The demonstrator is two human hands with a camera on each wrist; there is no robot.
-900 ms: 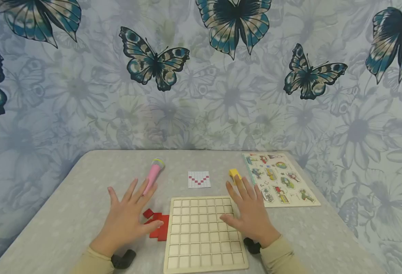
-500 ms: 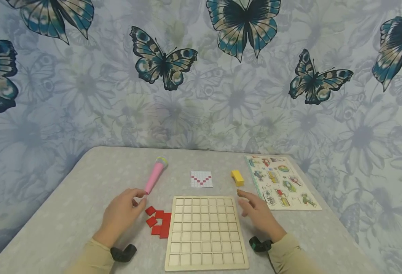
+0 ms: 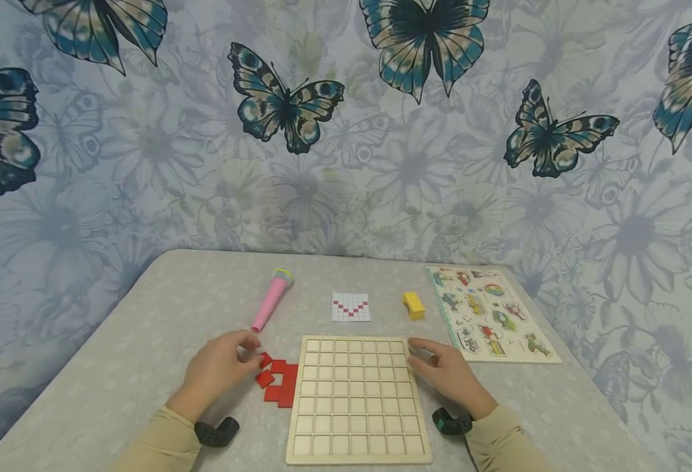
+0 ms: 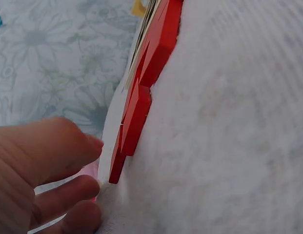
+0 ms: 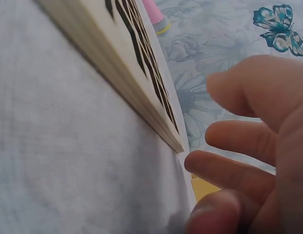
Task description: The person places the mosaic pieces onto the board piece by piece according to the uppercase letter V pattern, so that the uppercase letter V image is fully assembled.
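Observation:
My left hand (image 3: 217, 368) is beside a loose group of red square tiles (image 3: 288, 385) left of the board, its fingers loosely bent with nothing between them. The left wrist view shows a gap between its thumb and the nearest red tile (image 4: 117, 163). A pale wooden board (image 3: 358, 400) with a grid of square recesses lies in front of me. By its upper right corner is my right hand (image 3: 451, 375), fingers relaxed and holding nothing. In the right wrist view the fingers (image 5: 229, 170) look apart from the board's edge (image 5: 136, 102).
Behind the board lies a small grid card (image 3: 350, 307) with a pink V pattern. A pink toy microphone (image 3: 271, 301) is to its left. On the right are a yellow block (image 3: 414, 306) and a picture board (image 3: 499, 328). The table meets a butterfly-patterned wall.
Both hands had widely spread fingers over the table; now the fingers are drawn in and bent. The left hand has come closer to the red tiles, the right to the board's edge.

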